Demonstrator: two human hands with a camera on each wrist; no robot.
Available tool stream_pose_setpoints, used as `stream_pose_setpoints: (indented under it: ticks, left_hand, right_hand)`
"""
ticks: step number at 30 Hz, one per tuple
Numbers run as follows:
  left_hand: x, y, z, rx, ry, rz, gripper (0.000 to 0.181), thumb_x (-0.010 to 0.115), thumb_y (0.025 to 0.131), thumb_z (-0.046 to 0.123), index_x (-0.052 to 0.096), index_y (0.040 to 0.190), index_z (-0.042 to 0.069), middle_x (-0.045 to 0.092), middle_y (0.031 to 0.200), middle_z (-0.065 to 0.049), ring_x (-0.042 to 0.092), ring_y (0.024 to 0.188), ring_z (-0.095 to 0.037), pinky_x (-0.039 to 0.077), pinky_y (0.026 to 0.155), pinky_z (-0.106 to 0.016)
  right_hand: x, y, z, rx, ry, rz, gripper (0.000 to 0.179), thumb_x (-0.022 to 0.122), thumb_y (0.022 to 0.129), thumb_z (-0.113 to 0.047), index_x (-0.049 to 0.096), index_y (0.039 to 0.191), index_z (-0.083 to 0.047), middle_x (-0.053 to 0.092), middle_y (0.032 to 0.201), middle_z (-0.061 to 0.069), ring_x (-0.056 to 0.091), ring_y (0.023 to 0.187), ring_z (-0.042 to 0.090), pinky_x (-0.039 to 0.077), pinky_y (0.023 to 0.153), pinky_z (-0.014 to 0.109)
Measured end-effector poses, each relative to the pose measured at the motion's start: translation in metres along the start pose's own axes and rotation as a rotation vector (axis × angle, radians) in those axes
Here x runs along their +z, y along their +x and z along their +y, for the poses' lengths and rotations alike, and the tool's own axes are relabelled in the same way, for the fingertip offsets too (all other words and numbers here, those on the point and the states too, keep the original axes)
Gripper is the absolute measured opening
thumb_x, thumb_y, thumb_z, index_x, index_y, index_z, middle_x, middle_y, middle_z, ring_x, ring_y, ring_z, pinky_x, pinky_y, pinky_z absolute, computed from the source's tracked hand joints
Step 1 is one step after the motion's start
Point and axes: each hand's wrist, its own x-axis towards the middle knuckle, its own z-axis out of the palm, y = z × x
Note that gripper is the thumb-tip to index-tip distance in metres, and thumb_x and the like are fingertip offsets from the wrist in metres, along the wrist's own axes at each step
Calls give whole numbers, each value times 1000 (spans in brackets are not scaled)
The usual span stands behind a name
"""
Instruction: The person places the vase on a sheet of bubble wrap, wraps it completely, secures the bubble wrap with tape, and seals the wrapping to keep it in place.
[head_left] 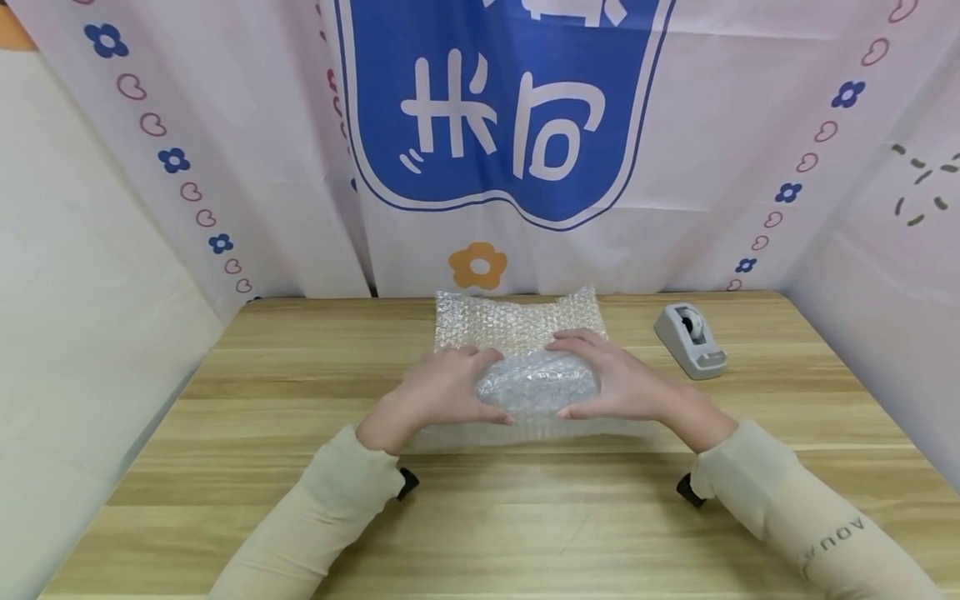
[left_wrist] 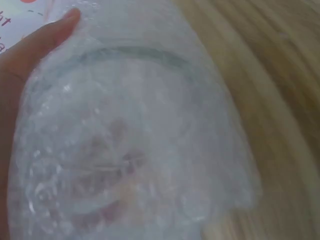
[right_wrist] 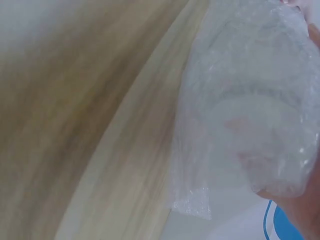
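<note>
A clear round-rimmed item, its exact kind blurred by the plastic, is rolled in bubble wrap as a bundle (head_left: 536,379) near the middle of the table. My left hand (head_left: 442,387) grips its left end, thumb in front and fingers behind. At the right end my right hand (head_left: 630,379) holds on the same way. A flat stretch of bubble wrap (head_left: 517,323) runs from the bundle toward the back edge. Through the plastic in the left wrist view, a greenish curved rim (left_wrist: 135,51) shows. The right wrist view has the wrapped bundle (right_wrist: 260,125) with a loose plastic edge hanging.
A grey tape dispenser (head_left: 690,340) with a roll in it stands at the back right of the wooden table (head_left: 495,533). Behind the table hangs a printed cloth (head_left: 712,167); pale walls close off both sides.
</note>
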Motion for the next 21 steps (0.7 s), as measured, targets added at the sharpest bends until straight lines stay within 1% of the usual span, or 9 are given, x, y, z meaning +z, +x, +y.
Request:
stream_pose_setpoints:
  ticks: [4,7,12,15,18,21]
  left_hand:
    - [3,0,-3,16,0,-4,94,78,77,70,54,148,14,61,141,-9,61,125,-31,52,99,-52]
    - [4,0,-6,30,-11,2,94,79,77,69,54,148,12,62,140,-9,61,124,-30,52,100,-51]
    - [5,0,-8,51,-26,-4,95,80,76,68,54,148,10,63,140,-10,62,124,-30,51,101,-50]
    - [6,0,-8,56,-34,-10,95,80,76,67,54,148,11,63,140,-10,61,125,-30,51,101,-50]
    - [6,0,-9,51,-41,-18,95,79,77,68,53,148,11,63,140,-10,61,124,-30,51,101,-50]
    - [4,0,-10,46,-53,-25,95,79,77,67,52,149,10,62,140,-10,61,125,-30,52,101,-49]
  right_hand:
    - [2,-2,-2,-16,18,23,90,88,77,-48,47,150,-15,38,152,15,48,133,39,47,102,63]
    - [1,-1,-4,-13,18,17,92,89,75,-48,46,149,-12,40,149,14,50,130,37,48,101,61]
    - [-5,-1,-6,25,15,-43,104,90,70,-54,43,149,-6,43,150,16,46,135,38,43,107,60]
    - [-8,-1,-7,44,13,-90,109,90,68,-57,42,150,-4,43,153,18,44,138,39,41,110,58]
    - [-13,-1,-7,62,18,-128,109,91,68,-57,42,152,-8,42,155,17,45,138,38,42,109,58]
    - [-16,-2,-5,74,32,-152,110,91,68,-57,41,155,-12,39,158,15,40,141,40,39,110,62]
